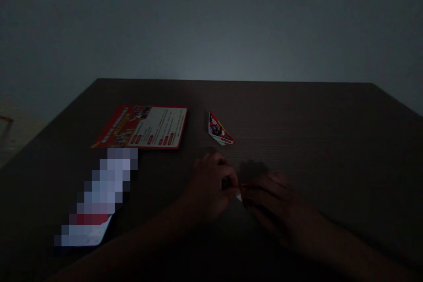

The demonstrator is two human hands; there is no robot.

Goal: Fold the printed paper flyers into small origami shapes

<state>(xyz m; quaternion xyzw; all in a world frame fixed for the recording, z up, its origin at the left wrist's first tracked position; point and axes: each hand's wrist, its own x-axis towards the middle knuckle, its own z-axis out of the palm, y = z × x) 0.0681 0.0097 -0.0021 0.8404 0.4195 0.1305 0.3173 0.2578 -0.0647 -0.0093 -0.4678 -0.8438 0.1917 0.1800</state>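
Observation:
Over the near middle of the table, my left hand pinches a small piece of folded paper between thumb and index finger. My right hand has its fingers together on the paper's other side, gripping it too. Only a little red and white of this paper shows; the hands hide the rest. Just beyond my left hand lies another folded paper piece, pointed and roughly triangular, with red print and white edges. The light is dim, so finger details are hard to make out.
Left of the folded piece lies a stack of red and white printed leaflets. A phone with a lit, mostly pixelated screen is nearer, beside my left forearm. The dark wooden table ends at a pale wall.

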